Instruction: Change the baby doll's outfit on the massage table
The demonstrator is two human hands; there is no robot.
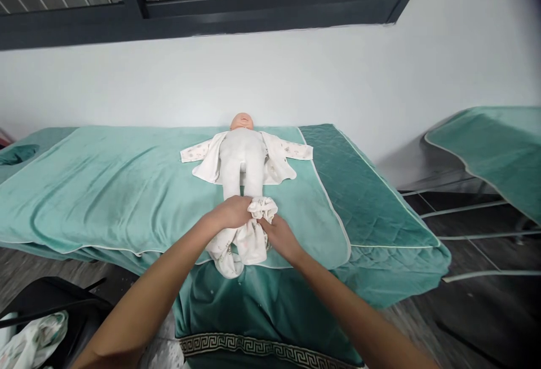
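A baby doll lies on its back on a teal-covered bed, head toward the wall, with an open printed white jacket spread under its arms. My left hand and my right hand both grip bunched white printed baby trousers at the doll's feet. The doll's lower legs are hidden by my hands and the cloth.
A second teal-covered bed stands at the right across a dark floor gap. A dark chair with a printed cloth on it sits at lower left. A white wall and a dark window frame are behind the bed.
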